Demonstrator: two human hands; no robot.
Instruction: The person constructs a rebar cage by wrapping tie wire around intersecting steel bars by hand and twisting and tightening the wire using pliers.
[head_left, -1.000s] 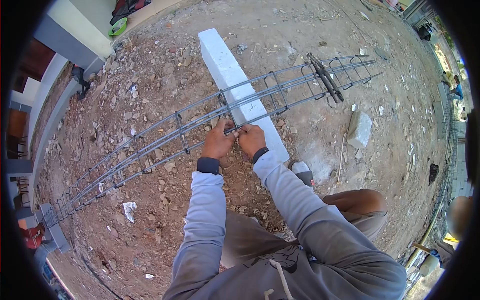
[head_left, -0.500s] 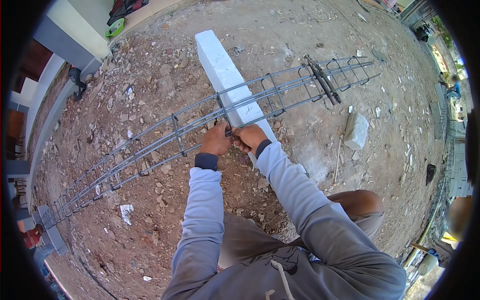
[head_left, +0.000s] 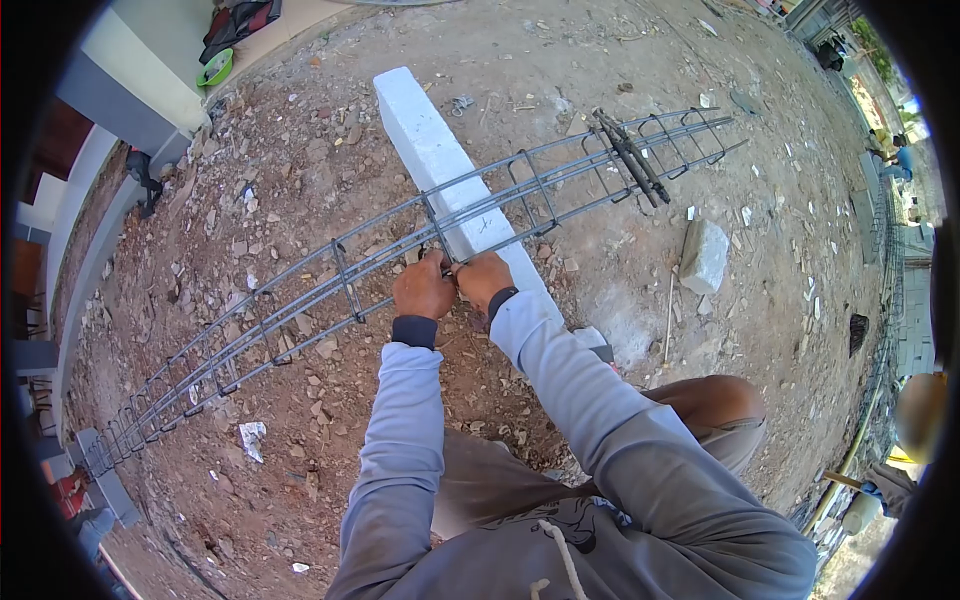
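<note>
A long rebar cage (head_left: 345, 275) of thin bars and square stirrups runs across the view. It rests on a long pale block (head_left: 430, 135) near its middle. My left hand (head_left: 424, 288) is closed at the cage's near bar, just left of the block, beside a stirrup. My right hand (head_left: 483, 277) is closed too, its fingertips meeting the left ones at that same bar and stirrup. Whatever is pinched between the fingers is hidden. A bundle of dark thin rods or wires (head_left: 632, 158) lies over the cage's right part.
A grey block (head_left: 118, 497) supports the cage's far left end. A broken pale block (head_left: 704, 257) sits on the rubble-strewn ground to the right. A green bowl (head_left: 214, 67) stands by the wall at upper left. Other people are at the right edge.
Both hands stay closed together at the near bar, with the fingers shifted slightly. The whole view has moved a little, so the cage appears slightly further left.
</note>
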